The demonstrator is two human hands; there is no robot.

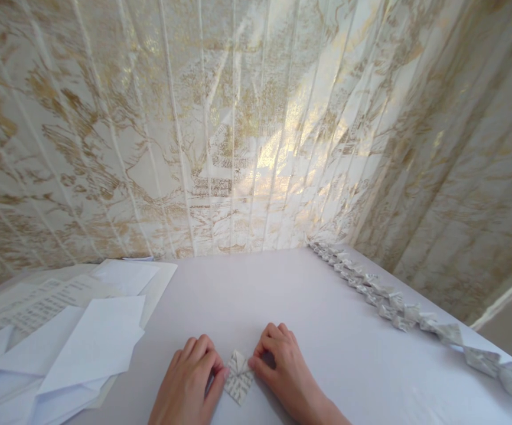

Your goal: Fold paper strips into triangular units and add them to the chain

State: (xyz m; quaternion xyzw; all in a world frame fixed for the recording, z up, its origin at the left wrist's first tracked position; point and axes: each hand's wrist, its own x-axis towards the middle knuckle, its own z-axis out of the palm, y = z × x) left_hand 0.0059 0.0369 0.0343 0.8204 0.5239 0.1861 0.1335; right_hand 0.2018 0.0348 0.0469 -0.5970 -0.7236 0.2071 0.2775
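A small folded piece of printed paper (239, 386) lies on the white table, set like a diamond with creased flaps meeting near its upper middle. My left hand (189, 381) is at its left corner, fingers curled and thumb and index finger pinched together at the edge. On the opposite side, my right hand (284, 369) is curled in the same way, with thumb and index fingertips at the right corner. The paper's two side corners are partly hidden by my fingertips.
Loose white sheets and printed pages (98, 342) are piled at the left of the white table (238, 289). Along the right edge runs a double row of small folded paper pieces (386, 295). A gold-patterned curtain (233, 130) hangs behind the table and along its right side.
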